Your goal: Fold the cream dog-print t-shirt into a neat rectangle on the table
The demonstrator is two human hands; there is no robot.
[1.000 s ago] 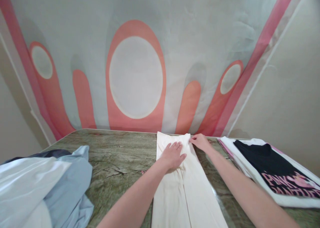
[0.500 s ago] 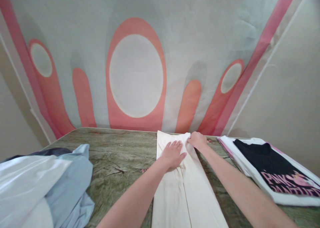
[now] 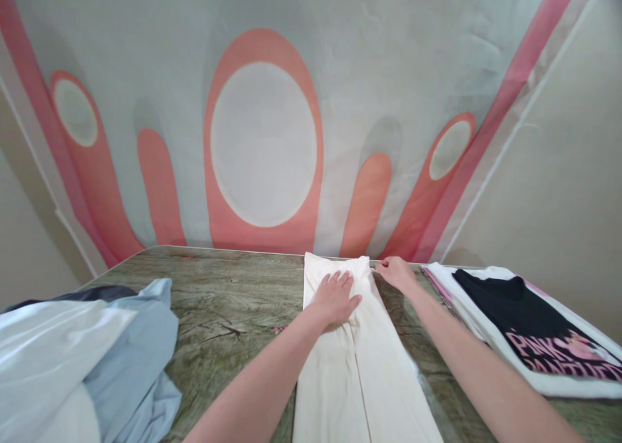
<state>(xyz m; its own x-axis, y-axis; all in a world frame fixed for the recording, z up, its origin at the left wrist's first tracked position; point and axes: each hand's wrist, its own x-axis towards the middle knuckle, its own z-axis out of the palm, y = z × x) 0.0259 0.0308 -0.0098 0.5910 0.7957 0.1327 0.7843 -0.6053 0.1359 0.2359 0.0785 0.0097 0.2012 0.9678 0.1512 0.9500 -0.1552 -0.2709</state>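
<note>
Cream trousers (image 3: 330, 378) lie lengthwise on the table, their waist end at the far edge and a long seam running down them. My left hand (image 3: 335, 297) rests flat on the cloth just below the waist, fingers spread. Just off the right corner of the waist is my right hand (image 3: 397, 273), its fingers pinched together. A small bit at its fingertips is too small to make out. Wrinkles gather in the fabric around my left palm.
A loose heap of white and light blue clothes (image 3: 131, 352) lies at the left, with a dark piece behind. On the right is a stack of folded shirts (image 3: 490, 300), a black print on top. The wood-patterned table (image 3: 233, 287) meets a printed backdrop (image 3: 340, 74).
My right hand has shifted slightly right, off the corner of the waist. My left hand stays in place on the trousers. A pale bluish patch now shows beside their right edge.
</note>
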